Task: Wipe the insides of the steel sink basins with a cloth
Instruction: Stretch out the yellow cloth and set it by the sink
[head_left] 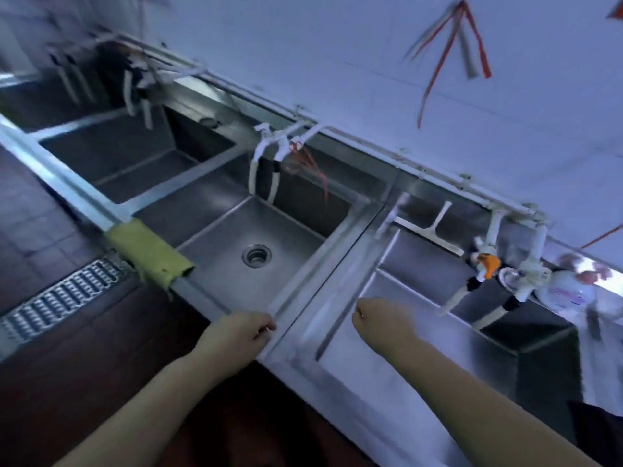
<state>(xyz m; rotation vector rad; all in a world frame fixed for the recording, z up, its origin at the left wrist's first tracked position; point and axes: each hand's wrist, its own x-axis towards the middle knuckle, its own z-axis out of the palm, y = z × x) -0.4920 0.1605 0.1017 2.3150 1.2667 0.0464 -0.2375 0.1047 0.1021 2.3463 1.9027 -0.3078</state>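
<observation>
A long steel sink unit runs across the view with several basins. The middle basin [215, 251] has a round drain [257, 255]. A yellow-green cloth [148, 252] hangs over the front rim to its left. My left hand [237, 333] rests on the front rim at the divider between the middle basin and the right basin [418, 298], fingers curled with nothing visible in them. Over the near edge of the right basin my right hand [382, 318] hovers as a loose fist, and it holds nothing that I can see.
White taps [269, 150] hang over the middle basin, and more taps with an orange part [488, 264] over the right one. A white squeegee [435, 230] lies at the right basin's back. A metal floor grate [64, 294] runs left of me. White bottle [569, 291] at far right.
</observation>
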